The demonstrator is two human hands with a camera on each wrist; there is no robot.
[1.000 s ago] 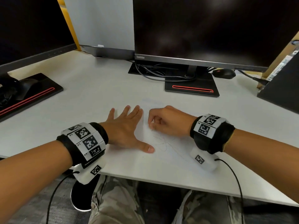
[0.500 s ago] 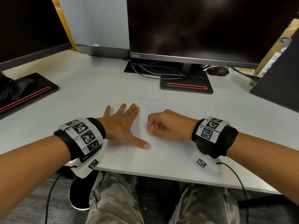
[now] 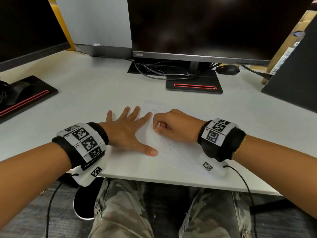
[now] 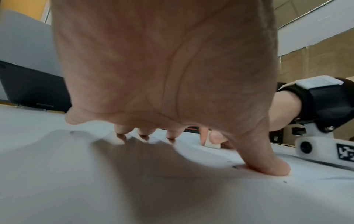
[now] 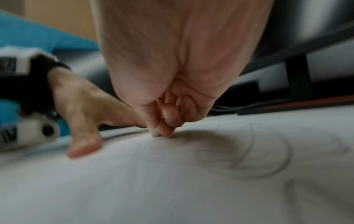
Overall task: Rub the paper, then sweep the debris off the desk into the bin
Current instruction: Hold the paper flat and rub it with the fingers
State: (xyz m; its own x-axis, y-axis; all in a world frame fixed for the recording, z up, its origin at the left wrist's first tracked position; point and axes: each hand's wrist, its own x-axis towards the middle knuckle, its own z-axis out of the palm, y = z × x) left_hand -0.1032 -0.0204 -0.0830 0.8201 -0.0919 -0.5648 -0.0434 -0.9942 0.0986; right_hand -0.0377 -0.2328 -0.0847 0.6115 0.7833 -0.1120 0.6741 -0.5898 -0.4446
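A white sheet of paper with faint pencil scribbles lies on the white desk near its front edge. My left hand lies flat with fingers spread, pressing the paper's left part; its thumb pushes down on the sheet. My right hand is curled, thumb and fingers pinching a small white eraser, whose tip touches the paper beside the left index finger. The right wrist view is blurred. No bin is in view.
A dark monitor on a black stand with cables fills the back. A black mouse lies behind right, a second monitor base at left, a dark box at right. My knees are under the desk edge.
The right hand with the eraser has shifted slightly up the sheet towards the left index finger. The left hand still presses the same spot. The head view moved a little.
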